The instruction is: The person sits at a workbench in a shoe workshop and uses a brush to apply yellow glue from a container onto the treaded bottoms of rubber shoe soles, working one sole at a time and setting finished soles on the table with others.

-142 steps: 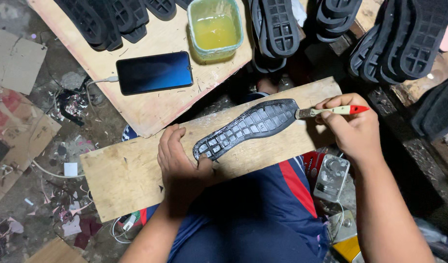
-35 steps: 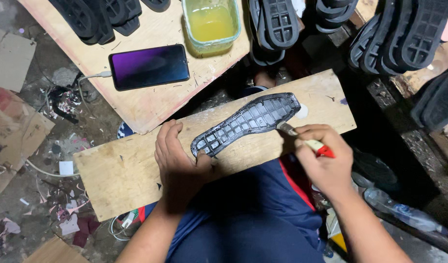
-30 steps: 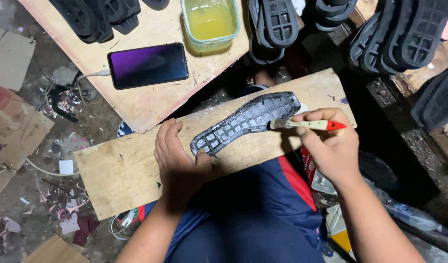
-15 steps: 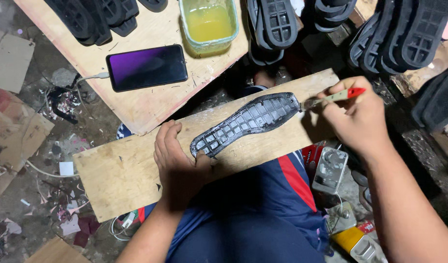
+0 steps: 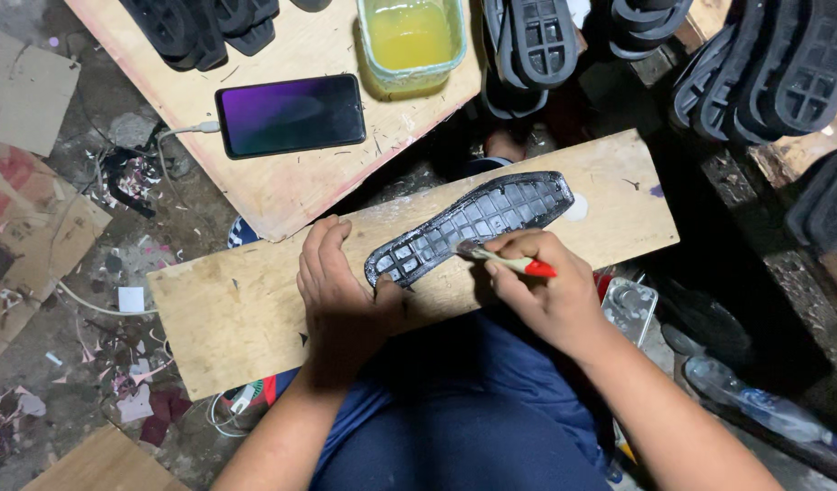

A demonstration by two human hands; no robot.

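**Brush on a black shoe sole**

I see a black shoe sole lying flat on a wooden board that rests across my lap. The sole lies at a slant, with its bumpy side facing up.

My left hand lies flat on the board, fingers mostly straight. Its thumb presses on the near end of the sole and keeps it down. It is not wrapped around anything.

My right hand is closed around a small brush with a red end. The brush tip touches the middle of the sole.

Past the board there is a bigger wooden board. On it lies a phone with a purple screen and a white cable. Near it stands a clear tub of yellow glue. More black soles are piled along the top and at the right. The floor at the left is full of scraps.
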